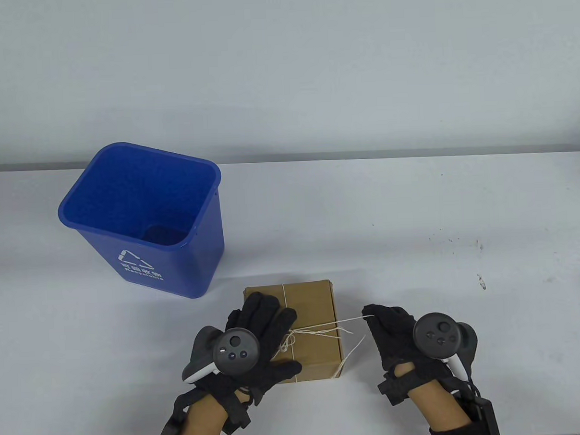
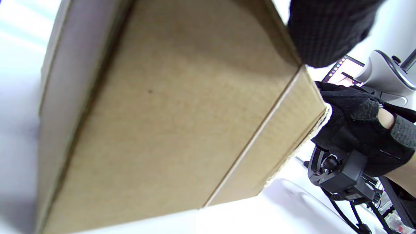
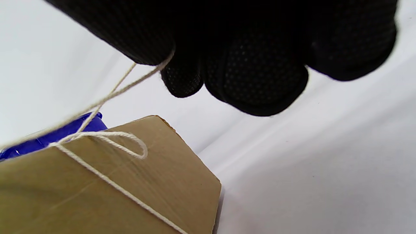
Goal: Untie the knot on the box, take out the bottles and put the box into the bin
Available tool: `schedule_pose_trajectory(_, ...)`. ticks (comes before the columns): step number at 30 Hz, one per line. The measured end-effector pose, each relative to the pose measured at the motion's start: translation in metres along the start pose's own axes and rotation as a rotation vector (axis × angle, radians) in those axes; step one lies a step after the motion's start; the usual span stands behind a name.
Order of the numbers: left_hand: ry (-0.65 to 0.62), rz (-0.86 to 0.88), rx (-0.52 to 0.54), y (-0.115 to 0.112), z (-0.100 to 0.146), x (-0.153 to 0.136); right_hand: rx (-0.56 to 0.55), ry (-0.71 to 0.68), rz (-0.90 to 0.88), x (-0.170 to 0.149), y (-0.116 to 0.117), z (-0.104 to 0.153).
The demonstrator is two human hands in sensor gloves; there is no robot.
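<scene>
A brown cardboard box [image 1: 315,307] tied with white string [image 1: 350,319] stands at the table's front middle. Its knot [image 1: 290,338] sits on top near the left side. My left hand [image 1: 264,315] lies flat over the box's left part, fingers straight and thumb along the front edge. In the left wrist view the box side [image 2: 169,123] fills the frame. My right hand [image 1: 377,320] is just right of the box and pinches a string end pulled taut from the knot. The right wrist view shows the fingertips [image 3: 256,78] holding the string [image 3: 130,85] above the box [image 3: 136,198]. No bottles show.
An open blue recycling bin [image 1: 200,260] stands upright to the left behind the box, a small gap away. A loose string tail [image 1: 351,354] hangs off the box's right front corner. Small dark marks [image 1: 481,281] dot the white table on the right.
</scene>
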State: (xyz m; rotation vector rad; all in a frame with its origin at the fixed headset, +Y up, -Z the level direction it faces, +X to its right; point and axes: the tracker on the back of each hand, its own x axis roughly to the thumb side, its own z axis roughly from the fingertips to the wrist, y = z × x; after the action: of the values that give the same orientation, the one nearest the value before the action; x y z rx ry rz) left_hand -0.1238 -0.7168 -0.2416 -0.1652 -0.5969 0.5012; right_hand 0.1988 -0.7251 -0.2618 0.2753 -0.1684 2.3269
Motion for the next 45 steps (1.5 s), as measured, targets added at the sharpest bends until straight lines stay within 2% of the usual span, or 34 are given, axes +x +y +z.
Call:
schedule_pose_trajectory(14,0.008,0.011,-0.004,0.000,0.001,0.000,-0.013,0.078,0.008,-0.015,-0.010,-0.005)
schedule_pose_trajectory(25,0.009,0.015,-0.005,0.000,0.001,0.000,0.022,0.187,0.100,-0.033,-0.022,-0.011)
schedule_pose_trajectory(45,0.010,0.021,-0.005,0.000,0.000,-0.001,0.006,0.328,0.203,-0.050,-0.040,-0.012)
